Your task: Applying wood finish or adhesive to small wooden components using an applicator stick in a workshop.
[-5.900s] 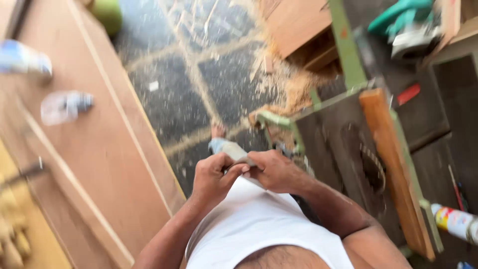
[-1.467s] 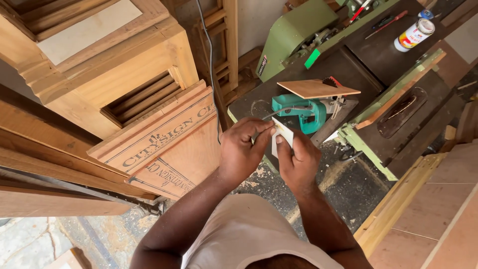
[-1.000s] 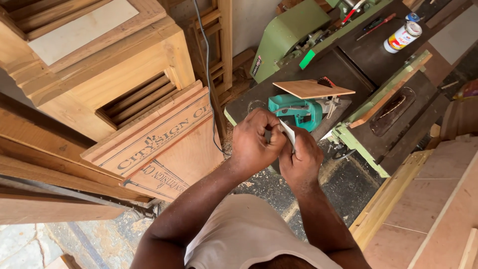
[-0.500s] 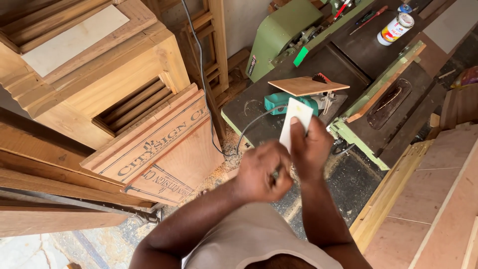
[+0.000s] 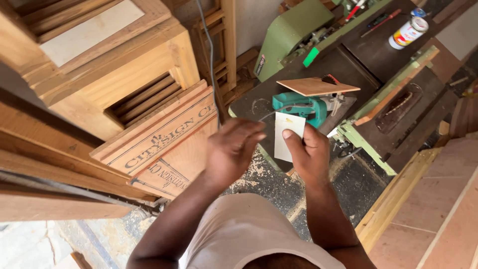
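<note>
A white can (image 5: 408,33) with a red and yellow label lies at the far right of the dark tabletop (image 5: 378,47); lettered wooden boards (image 5: 164,134) lean at my left. My right hand (image 5: 309,152) is raised before me, thumb and fingers pinching a small pale rectangular card (image 5: 286,137) upright. My left hand (image 5: 234,149), blurred, fingers loosely curled, hovers just beside the card. Beyond it sits a teal power tool (image 5: 301,105).
</note>
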